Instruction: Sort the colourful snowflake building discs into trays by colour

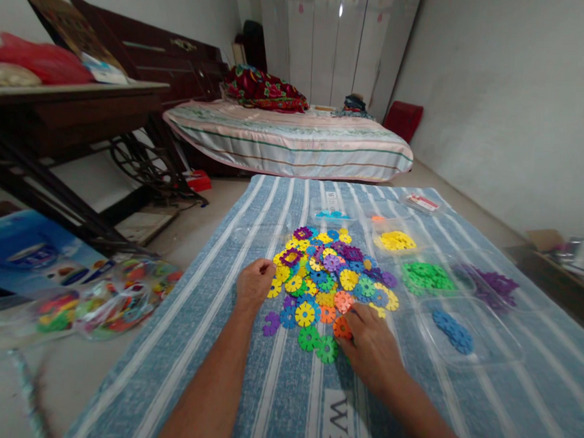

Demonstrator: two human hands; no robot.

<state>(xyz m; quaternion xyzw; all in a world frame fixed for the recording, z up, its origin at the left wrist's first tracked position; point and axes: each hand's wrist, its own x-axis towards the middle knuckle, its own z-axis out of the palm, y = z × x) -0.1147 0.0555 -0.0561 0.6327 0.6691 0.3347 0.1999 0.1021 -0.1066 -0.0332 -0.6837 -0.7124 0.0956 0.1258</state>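
Observation:
A heap of flat plastic snowflake discs (329, 277) in many colours lies on a blue striped cloth (284, 386). My left hand (254, 283) rests at the heap's left edge, fingers curled into a loose fist beside yellow discs. My right hand (371, 344) lies on the heap's near right side, its fingers pinched on an orange disc (341, 327). Green discs (318, 343) sit just left of that hand. Clear trays to the right hold sorted discs: yellow (396, 240), green (425, 276), purple (498, 286) and blue (454, 331).
A clear tray with a few blue pieces (331, 214) sits behind the heap. Bags of more discs (105, 298) lie on the floor at left. A bed (286, 138) stands beyond the cloth, a dark table (74, 116) at left, a cardboard box (549, 243) at right.

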